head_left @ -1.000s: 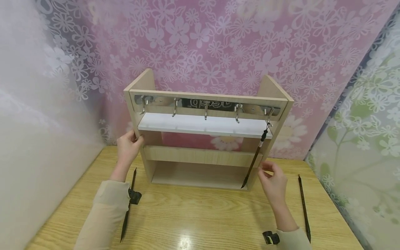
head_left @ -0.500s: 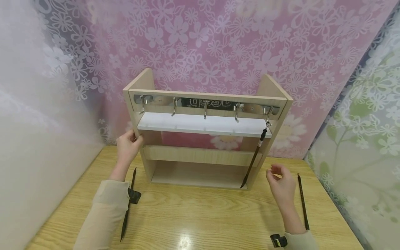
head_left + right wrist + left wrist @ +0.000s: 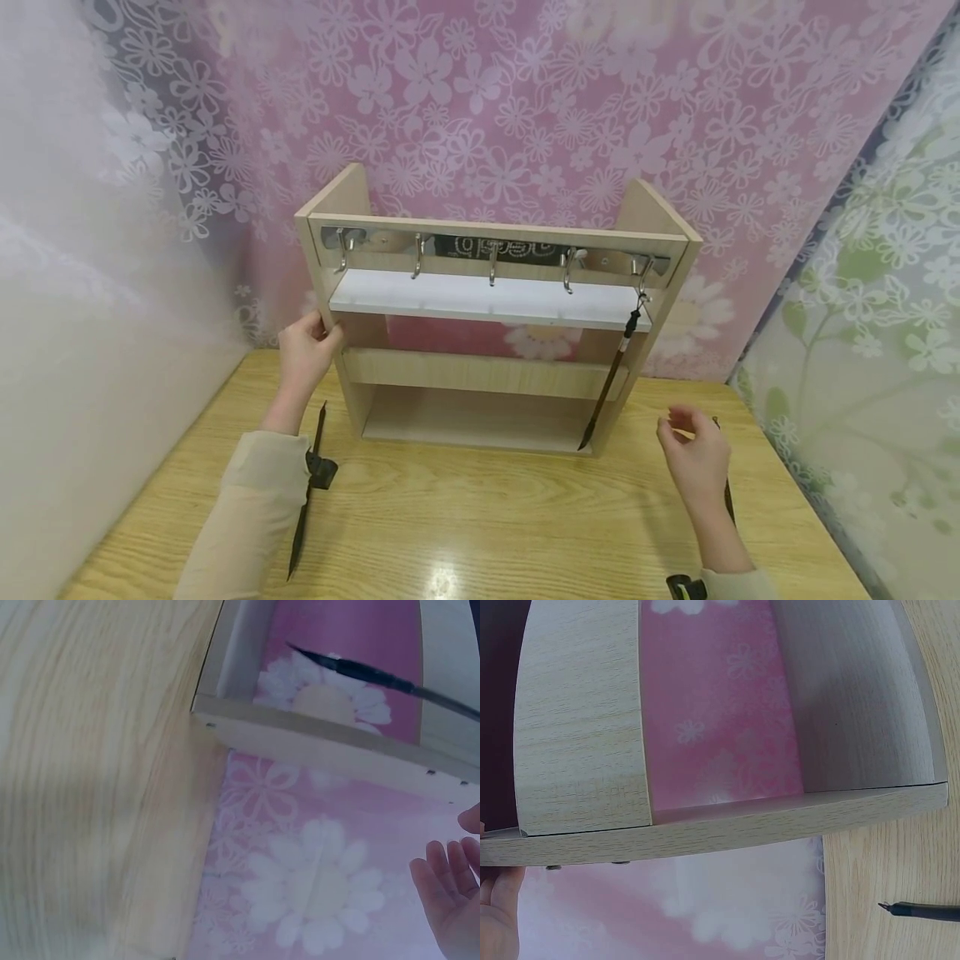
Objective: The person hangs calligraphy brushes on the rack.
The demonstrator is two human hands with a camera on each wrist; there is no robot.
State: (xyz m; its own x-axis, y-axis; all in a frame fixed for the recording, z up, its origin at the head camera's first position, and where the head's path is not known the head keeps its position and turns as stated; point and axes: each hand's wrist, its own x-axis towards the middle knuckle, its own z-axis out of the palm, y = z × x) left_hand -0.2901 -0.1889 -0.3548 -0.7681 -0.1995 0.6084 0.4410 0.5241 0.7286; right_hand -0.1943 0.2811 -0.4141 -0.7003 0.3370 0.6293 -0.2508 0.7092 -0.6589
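A pale wooden shelf rack stands on the table. My left hand grips the front edge of its left side panel, thumb in front. From the rightmost hook of the hook rail a dark writing brush hangs by its loop, bristles down. Off to the right of the rack, my right hand is in the air with loosely curved fingers and nothing in them. It partly covers a second brush lying on the table. The right wrist view shows the hanging brush's dark bristles in front of the rack.
Another brush lies on the wooden table, partly behind the left wrist strap. A white shelf board spans the rack below the hooks. Pink floral cloth hangs behind, with pale walls at both sides.
My right hand has left the rack's right side panel and moved right, to over the brush lying there. The left hand keeps its grip, and the hung brush is nearly still.
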